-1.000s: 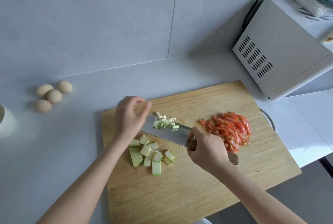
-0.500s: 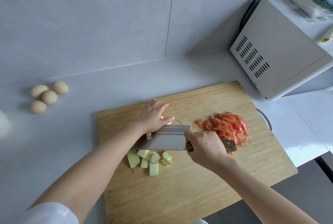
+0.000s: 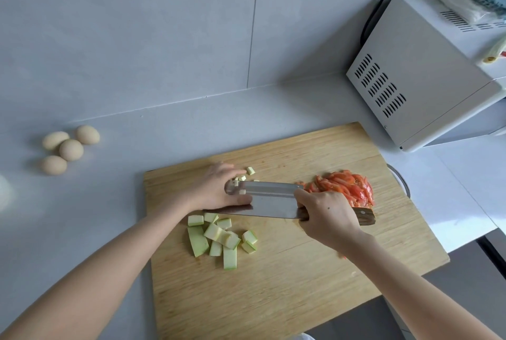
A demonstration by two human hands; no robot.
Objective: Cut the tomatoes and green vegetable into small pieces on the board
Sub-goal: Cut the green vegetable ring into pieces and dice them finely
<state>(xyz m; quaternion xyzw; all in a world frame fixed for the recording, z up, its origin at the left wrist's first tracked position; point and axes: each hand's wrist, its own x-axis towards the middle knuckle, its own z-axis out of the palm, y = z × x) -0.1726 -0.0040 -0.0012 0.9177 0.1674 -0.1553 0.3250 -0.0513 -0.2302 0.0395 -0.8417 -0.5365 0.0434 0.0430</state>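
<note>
With your right hand clenched round the cleaver, wipe off the green bits using your left hand's straight fingers, clear of the edge.

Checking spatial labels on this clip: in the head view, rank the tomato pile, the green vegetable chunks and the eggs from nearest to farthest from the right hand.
1. Tomato pile, just behind the right hand, on the board.
2. Green vegetable chunks, to its left on the board.
3. Eggs, far left on the counter.
</note>
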